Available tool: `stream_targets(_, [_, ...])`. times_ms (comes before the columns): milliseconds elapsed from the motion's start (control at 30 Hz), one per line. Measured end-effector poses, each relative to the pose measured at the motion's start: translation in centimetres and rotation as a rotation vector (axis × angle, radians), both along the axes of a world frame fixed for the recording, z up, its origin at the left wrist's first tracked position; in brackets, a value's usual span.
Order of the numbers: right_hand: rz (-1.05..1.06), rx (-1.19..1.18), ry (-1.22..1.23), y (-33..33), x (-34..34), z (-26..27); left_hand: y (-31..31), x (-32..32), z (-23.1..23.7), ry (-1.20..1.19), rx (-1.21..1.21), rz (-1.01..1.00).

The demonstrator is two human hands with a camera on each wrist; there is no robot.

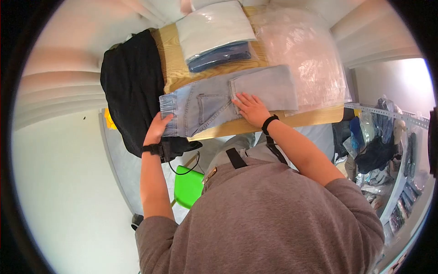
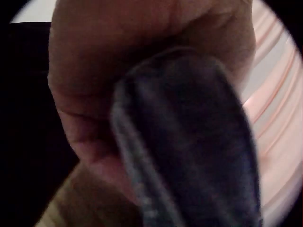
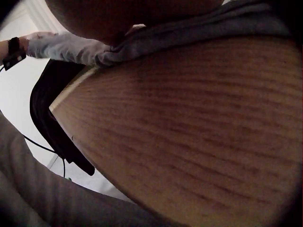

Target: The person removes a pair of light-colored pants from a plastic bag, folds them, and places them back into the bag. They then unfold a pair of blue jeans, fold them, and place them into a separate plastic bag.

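Observation:
A pair of light blue jeans (image 1: 214, 102), folded lengthwise, lies across the table with its gathered elastic waistband on the left. My left hand (image 1: 157, 128) grips that waistband, thumb on top; up close in the left wrist view, the fingers curl around the denim (image 2: 189, 137). My right hand (image 1: 251, 109) rests with its fingers spread on the jeans near the back pocket. In the right wrist view, the edge of the jeans (image 3: 156, 45) runs just under the right hand, along the wooden tabletop.
Black cloth (image 1: 132, 86) drapes over the table's left end. Behind the jeans stand a white packet (image 1: 214, 27) and bagged dark denim (image 1: 219, 57). Clear plastic bags (image 1: 305, 59) cover the right side of the wooden table (image 1: 171, 55). A green chair (image 1: 188, 189) is below; a rack with clothes (image 1: 378, 146) stands right.

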State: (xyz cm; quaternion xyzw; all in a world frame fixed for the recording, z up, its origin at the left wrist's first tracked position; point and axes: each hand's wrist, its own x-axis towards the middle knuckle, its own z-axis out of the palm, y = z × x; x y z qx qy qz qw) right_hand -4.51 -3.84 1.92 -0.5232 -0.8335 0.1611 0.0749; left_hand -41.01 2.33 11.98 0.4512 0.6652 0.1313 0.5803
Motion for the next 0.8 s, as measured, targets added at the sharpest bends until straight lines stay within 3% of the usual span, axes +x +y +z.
stream_targets(67, [-0.007, -0.006, -0.004, -0.1, 0.1, -0.1, 0.0, 2.2, 3.9, -0.286, 0.060, 0.107])
stream_targets(200, [0.006, 0.017, -0.007, -0.1, 0.1, -0.1, 0.2, 9.7, 8.8, -0.408, 0.192, 0.057])
stream_targets(300, [0.000, 0.035, 0.004, -0.2, 0.1, -0.7, 0.9, 16.6, 9.3, -0.485, 0.230, -0.007])
stream_targets(367, [0.030, 0.015, -0.093, -0.3, 0.4, -0.5, 1.8, 20.6, 6.4, -0.363, 0.369, -0.194])
stream_targets(400, [0.018, 0.015, -0.098, -0.2, 1.1, -1.2, 1.9, 23.3, 6.5, -0.189, 0.439, -0.304])
stream_targets(433, [-0.024, -0.013, 0.019, -0.4, 0.7, -1.9, 1.8, 26.1, 6.6, -0.011, 0.507, -0.410])
stream_targets(500, [-0.110, -0.070, 0.260, -1.6, -0.4, -3.4, 1.4, 30.7, 4.5, -0.105, 0.387, -0.584])
stream_targets(533, [-0.156, -0.098, 0.386, -1.8, -0.4, -4.3, 1.4, 31.2, 3.3, -0.105, 0.383, -0.599])
stream_targets(600, [-0.245, -0.154, 0.635, -1.8, -1.2, -6.2, 1.0, 32.0, 0.6, -0.388, 0.058, -0.464])
stream_targets(633, [-0.289, -0.181, 0.759, -2.2, -1.4, -7.0, 1.2, 30.5, -2.3, -0.327, 0.252, -0.499])
stream_targets(767, [-0.453, -0.272, 1.263, -3.2, -2.2, -10.3, 1.9, 22.6, -2.1, -0.083, 0.436, -0.528])
stream_targets(800, [-0.457, -0.267, 1.265, -3.4, -1.6, -7.5, 1.7, 21.0, -1.8, -0.052, 0.432, -0.528])
